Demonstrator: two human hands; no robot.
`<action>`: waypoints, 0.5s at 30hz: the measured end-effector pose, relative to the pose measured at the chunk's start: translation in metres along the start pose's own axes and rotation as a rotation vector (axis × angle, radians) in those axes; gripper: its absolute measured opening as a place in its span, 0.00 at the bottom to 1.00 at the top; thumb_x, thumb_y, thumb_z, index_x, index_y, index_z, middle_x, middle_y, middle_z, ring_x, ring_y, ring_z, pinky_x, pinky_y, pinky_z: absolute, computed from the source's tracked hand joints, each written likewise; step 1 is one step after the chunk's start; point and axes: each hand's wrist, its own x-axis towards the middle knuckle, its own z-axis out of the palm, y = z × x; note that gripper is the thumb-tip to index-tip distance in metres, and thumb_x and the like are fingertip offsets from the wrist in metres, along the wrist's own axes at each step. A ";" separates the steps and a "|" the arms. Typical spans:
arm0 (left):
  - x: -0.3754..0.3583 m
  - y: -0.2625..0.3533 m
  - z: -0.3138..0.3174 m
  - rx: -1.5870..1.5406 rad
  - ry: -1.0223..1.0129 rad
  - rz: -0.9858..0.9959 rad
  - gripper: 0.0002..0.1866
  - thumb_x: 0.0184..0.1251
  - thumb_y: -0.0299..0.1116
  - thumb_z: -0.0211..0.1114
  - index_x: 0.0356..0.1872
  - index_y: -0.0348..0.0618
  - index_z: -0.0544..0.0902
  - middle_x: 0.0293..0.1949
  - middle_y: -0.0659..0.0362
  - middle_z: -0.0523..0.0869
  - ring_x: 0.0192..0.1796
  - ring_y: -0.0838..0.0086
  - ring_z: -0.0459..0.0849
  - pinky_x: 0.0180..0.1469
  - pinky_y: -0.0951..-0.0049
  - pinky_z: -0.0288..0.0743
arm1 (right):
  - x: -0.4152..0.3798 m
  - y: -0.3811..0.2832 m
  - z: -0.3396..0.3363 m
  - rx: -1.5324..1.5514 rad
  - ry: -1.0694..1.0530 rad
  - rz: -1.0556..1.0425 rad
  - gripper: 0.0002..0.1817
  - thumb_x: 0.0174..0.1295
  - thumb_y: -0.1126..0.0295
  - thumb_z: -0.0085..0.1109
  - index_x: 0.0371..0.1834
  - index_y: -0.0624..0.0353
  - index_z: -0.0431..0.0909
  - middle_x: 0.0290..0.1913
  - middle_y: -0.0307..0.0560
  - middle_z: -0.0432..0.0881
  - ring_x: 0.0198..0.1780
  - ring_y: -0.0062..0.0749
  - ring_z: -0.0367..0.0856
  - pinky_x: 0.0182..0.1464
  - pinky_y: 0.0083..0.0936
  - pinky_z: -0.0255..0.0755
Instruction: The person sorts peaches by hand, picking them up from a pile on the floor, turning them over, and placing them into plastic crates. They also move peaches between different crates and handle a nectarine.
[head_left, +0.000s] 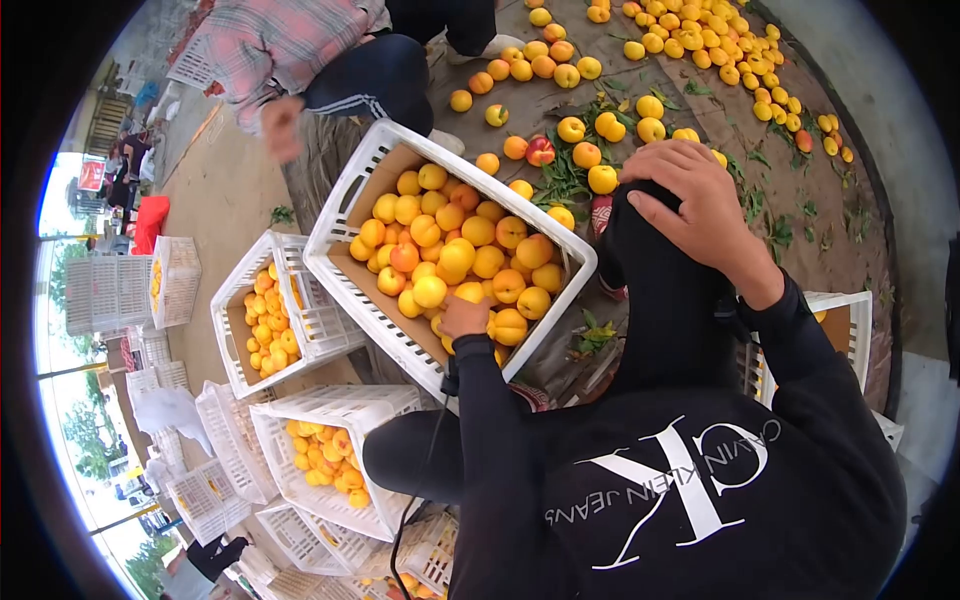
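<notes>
A white plastic crate point(345, 190), lined with cardboard, stands tilted in my view and is full of yellow peaches point(425, 230), some with an orange blush. My left hand point(466, 318) is inside it at the near side, fingers curled against a yellow peach point(469, 292); its fingertips are partly hidden among the fruit. On my raised, black-clad knee point(650, 235) rests my right hand point(690, 195), holding nothing, with its fingers laid out over the knee. Loose peaches point(586, 155) and green leaves lie on the ground sheet just beyond that knee.
A large pile of peaches point(705, 35) spreads at the upper right. More white crates with fruit stand to the left, one upper point(235, 330) and one lower point(290, 405). Another crate point(848, 330) is by my right side. A person in a plaid shirt point(290, 50) crouches at the far side.
</notes>
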 end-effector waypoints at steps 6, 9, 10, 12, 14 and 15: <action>-0.027 -0.009 -0.012 -0.240 0.236 0.506 0.41 0.50 0.44 0.70 0.64 0.39 0.63 0.54 0.45 0.77 0.53 0.50 0.78 0.55 0.49 0.67 | 0.001 0.001 0.002 0.021 -0.010 0.002 0.08 0.55 0.67 0.61 0.37 0.55 0.80 0.40 0.42 0.83 0.49 0.40 0.79 0.55 0.34 0.68; -0.035 -0.008 -0.025 -0.224 0.219 0.505 0.43 0.51 0.42 0.70 0.68 0.43 0.60 0.59 0.46 0.74 0.58 0.49 0.74 0.57 0.50 0.66 | 0.003 0.001 0.001 0.037 -0.032 0.004 0.08 0.55 0.67 0.61 0.37 0.55 0.80 0.40 0.42 0.83 0.48 0.40 0.79 0.55 0.34 0.67; -0.036 -0.009 -0.032 -0.232 0.221 0.486 0.44 0.50 0.44 0.71 0.68 0.43 0.60 0.58 0.45 0.74 0.59 0.49 0.73 0.57 0.49 0.66 | 0.004 0.001 0.001 0.039 -0.028 0.002 0.08 0.55 0.67 0.61 0.37 0.55 0.80 0.40 0.42 0.83 0.48 0.40 0.79 0.55 0.34 0.67; -0.036 -0.013 -0.044 -0.080 -0.007 0.411 0.47 0.49 0.47 0.71 0.69 0.42 0.58 0.62 0.45 0.70 0.61 0.49 0.72 0.59 0.49 0.66 | 0.004 0.000 0.002 0.045 -0.017 -0.007 0.08 0.55 0.67 0.61 0.37 0.55 0.80 0.40 0.42 0.82 0.48 0.40 0.78 0.55 0.34 0.67; -0.040 -0.020 -0.049 0.031 -0.101 0.368 0.49 0.48 0.50 0.72 0.69 0.42 0.58 0.63 0.45 0.68 0.61 0.49 0.72 0.60 0.49 0.66 | 0.005 0.000 0.002 0.042 -0.019 -0.007 0.08 0.55 0.67 0.61 0.37 0.55 0.80 0.40 0.42 0.83 0.48 0.40 0.78 0.55 0.34 0.67; -0.035 -0.029 -0.041 -0.152 -0.075 0.435 0.46 0.50 0.46 0.72 0.68 0.42 0.58 0.66 0.45 0.64 0.61 0.48 0.71 0.60 0.53 0.67 | 0.005 0.000 0.002 0.043 -0.020 -0.007 0.08 0.55 0.67 0.61 0.37 0.55 0.80 0.40 0.42 0.83 0.48 0.40 0.78 0.55 0.34 0.67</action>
